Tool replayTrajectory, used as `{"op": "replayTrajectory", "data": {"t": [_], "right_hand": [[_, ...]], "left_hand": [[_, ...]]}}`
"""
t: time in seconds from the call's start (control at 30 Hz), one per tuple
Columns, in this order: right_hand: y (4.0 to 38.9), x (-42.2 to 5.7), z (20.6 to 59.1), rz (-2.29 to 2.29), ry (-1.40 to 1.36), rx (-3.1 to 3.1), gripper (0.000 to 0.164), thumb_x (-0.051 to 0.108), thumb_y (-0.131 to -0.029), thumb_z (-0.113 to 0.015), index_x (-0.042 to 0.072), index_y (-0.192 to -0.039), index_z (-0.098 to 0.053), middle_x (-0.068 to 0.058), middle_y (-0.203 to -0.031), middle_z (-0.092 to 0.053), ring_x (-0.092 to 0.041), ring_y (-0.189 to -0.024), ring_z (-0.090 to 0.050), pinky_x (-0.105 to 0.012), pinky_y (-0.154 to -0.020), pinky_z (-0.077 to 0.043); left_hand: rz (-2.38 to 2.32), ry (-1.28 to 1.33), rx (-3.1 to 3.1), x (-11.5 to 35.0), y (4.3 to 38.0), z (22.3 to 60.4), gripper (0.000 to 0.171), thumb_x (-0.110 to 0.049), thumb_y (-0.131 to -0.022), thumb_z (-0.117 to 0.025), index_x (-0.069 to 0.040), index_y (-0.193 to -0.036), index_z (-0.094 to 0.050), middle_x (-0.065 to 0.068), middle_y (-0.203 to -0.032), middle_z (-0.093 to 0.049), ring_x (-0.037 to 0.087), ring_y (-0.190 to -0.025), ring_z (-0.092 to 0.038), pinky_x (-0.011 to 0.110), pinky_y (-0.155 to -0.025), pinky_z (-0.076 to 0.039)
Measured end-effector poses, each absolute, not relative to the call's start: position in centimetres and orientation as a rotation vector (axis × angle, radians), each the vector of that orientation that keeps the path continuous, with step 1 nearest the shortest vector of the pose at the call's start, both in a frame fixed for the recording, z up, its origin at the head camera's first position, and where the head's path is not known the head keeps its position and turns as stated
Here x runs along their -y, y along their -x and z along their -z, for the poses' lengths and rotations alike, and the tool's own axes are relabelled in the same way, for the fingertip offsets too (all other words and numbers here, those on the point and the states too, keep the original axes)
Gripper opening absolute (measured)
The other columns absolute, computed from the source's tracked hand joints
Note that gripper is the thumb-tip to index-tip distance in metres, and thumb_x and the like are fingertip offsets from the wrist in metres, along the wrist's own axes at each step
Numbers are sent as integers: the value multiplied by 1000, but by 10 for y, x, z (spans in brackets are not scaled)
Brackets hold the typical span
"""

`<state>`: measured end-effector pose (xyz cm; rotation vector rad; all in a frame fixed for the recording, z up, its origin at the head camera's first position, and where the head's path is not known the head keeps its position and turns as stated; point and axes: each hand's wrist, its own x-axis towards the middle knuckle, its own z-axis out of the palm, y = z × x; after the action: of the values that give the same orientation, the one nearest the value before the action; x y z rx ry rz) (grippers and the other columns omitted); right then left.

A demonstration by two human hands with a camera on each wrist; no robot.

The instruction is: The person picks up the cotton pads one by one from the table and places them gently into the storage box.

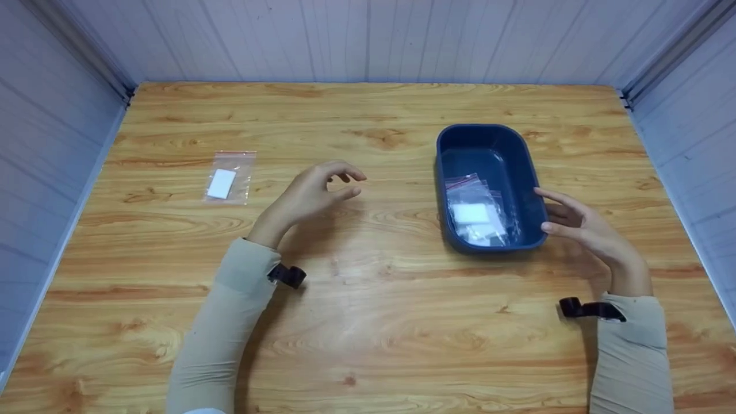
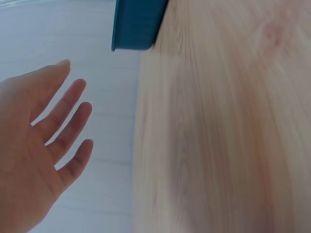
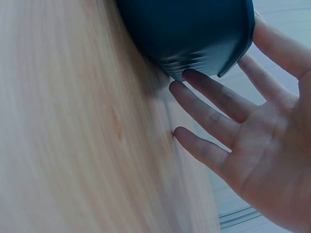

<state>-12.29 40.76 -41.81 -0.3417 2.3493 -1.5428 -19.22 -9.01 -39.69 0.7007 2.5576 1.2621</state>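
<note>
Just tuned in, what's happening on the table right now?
A person sits at a wooden table with both hands free. The right hand is open beside the near right corner of a dark blue tub, which holds small clear zip bags. The left hand hovers, loosely curled, holding nothing. One more zip bag lies on the table to its left.

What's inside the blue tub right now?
The blue tub holds clear zip bags with white pieces inside, piled together. How many lie there is unclear, since they overlap.
</note>
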Motion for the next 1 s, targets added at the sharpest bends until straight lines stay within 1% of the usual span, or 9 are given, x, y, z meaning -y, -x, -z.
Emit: {"op": "replayTrajectory", "data": {"t": [0.13,0.27,0.47,0.6,0.73,0.87,1.0], "right_hand": [[123,-408,418,1538,355,-2354,61,3,-100,-56,12,-155,-33,-12,-154,-37,-5,-125,-49,-19,-93,-46],[124,-408,418,1540,358,-2355,60,2,-100,-56,12,-155,-34,-12,-153,-39,-5,-124,-49,-19,-93,-47],[124,-408,418,1561,359,-2339,60,1,-99,-56,11,-155,-34,-16,-153,-38,-6,-124,-50,-21,-92,-48],[123,-408,417,1531,345,-2365,60,3,-100,-57,12,-155,-34,-17,-152,-38,-6,-124,-50,-19,-92,-47],[122,-408,416,1506,325,-2382,61,5,-100,-58,14,-155,-34,-16,-152,-39,-5,-123,-50,-19,-92,-47],[122,-408,417,1522,325,-2366,61,4,-100,-57,13,-155,-33,-13,-153,-38,-5,-124,-48,-18,-93,-46],[123,-408,418,1532,337,-2357,61,3,-100,-57,12,-155,-33,-10,-152,-40,-5,-124,-49,-19,-92,-47]], "left_hand": [[-1261,-651,-2568,102,192,394,26,-29,-96,-67,-19,-120,-68,-4,-121,-65,20,-113,-55,47,-97,-42],[-1258,-598,-2564,113,193,394,30,-28,-97,-66,-16,-125,-66,-1,-125,-64,22,-117,-54,50,-101,-39],[-1236,-568,-2598,128,191,392,29,-28,-96,-67,-19,-124,-67,-4,-125,-63,21,-118,-54,51,-99,-40],[-1221,-552,-2632,138,190,391,29,-25,-96,-68,-18,-124,-67,-2,-125,-64,22,-118,-53,51,-100,-39],[-1194,-524,-2659,149,189,390,31,-26,-96,-67,-17,-126,-66,0,-127,-63,23,-119,-53,51,-102,-38],[-1170,-521,-2703,160,187,388,32,-27,-96,-68,-15,-126,-67,1,-126,-63,24,-119,-54,50,-101,-38],[-1172,-526,-2735,171,187,389,32,-25,-95,-69,-12,-125,-67,6,-126,-63,27,-120,-53,52,-102,-37]]}}
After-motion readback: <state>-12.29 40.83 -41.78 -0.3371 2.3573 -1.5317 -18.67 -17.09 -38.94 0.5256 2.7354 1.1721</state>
